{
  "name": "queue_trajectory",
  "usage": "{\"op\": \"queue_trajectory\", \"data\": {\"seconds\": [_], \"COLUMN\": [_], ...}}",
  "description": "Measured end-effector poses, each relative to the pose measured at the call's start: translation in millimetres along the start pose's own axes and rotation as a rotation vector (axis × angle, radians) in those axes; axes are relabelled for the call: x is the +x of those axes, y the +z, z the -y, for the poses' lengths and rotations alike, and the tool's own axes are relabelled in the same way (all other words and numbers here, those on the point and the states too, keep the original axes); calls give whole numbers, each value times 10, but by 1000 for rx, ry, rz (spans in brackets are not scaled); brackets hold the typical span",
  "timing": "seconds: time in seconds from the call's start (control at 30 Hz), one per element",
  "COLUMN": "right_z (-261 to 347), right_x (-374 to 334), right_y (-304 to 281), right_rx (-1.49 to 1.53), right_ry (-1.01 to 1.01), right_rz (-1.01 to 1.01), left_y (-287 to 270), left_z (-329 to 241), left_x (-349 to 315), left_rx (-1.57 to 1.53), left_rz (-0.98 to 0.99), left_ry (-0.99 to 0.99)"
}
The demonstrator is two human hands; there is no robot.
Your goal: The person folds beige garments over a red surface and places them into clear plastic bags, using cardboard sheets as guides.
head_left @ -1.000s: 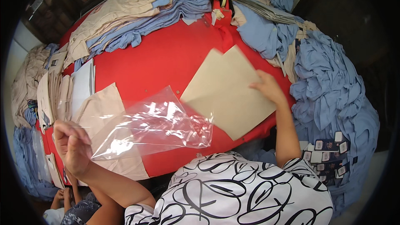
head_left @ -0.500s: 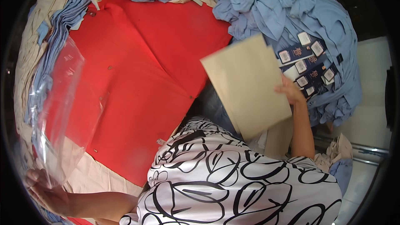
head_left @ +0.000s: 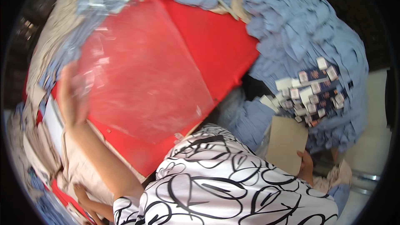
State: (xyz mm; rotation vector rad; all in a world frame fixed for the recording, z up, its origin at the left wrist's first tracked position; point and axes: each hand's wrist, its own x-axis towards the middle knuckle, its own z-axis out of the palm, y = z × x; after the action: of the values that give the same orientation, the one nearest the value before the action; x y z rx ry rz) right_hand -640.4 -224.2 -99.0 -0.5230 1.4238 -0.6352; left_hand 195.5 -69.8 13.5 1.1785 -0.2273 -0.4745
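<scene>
At the red cloth-covered surface's (head_left: 225,37) left edge, my left hand (head_left: 74,96) blurs against the clear plastic bag (head_left: 141,66); I cannot tell whether its fingers grip. The bag spreads toward the near edge. Beyond that edge, rightward, a tan rectangular cardboard sheet (head_left: 286,141) sits clamped in my right hand's (head_left: 306,163) fingers.

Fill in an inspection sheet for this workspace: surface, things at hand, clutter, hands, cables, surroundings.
Surface: red table, partly behind clear plastic.
Things at hand: that plastic, blurred; beige card at right.
Clutter: blue garments and beige garments heaped around; tags on the blue heap.
Hands: left hand blurred beside the plastic, grip unclear; right hand at the card's edge.
Cables: nothing seen.
Surroundings: pale floor, metal rails; another person's hand, lower left.
</scene>
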Motion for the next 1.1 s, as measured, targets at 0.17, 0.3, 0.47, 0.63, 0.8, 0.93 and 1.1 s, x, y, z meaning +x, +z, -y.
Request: {"op": "queue_trajectory", "data": {"seconds": [0.17, 0.3, 0.47, 0.63, 0.8, 0.93, 1.1], "right_z": [197, 691, 1083, 408, 94, -69, -178], "right_x": [799, 1203, 676, 1078, 1025, 1103, 1226], "right_y": [-268, 185, 3721, 6309, 7866, 8254, 8414], "right_rx": [-973, -2033, -1551, -723, -826, -713, -455], "right_ry": [71, 229, -423, -832, -515, -289, -69], "right_rz": [62, 116, 823, 921, 952, 1161, 1207], "left_y": [-397, -335, -479, -479, -534, -720, -759], "left_z": [905, 1170, 1143, 1234, 1076, 961, 773], "left_x": [168, 160, 64, 66, -178, -236, -270], "left_rx": [-118, -213, -99, -83, -28, -6, 33], "left_rz": [68, 23, -194, -149, -150, -221, -313], "left_ry": [54, 29, 16, 40, 75, 195, 250]}}
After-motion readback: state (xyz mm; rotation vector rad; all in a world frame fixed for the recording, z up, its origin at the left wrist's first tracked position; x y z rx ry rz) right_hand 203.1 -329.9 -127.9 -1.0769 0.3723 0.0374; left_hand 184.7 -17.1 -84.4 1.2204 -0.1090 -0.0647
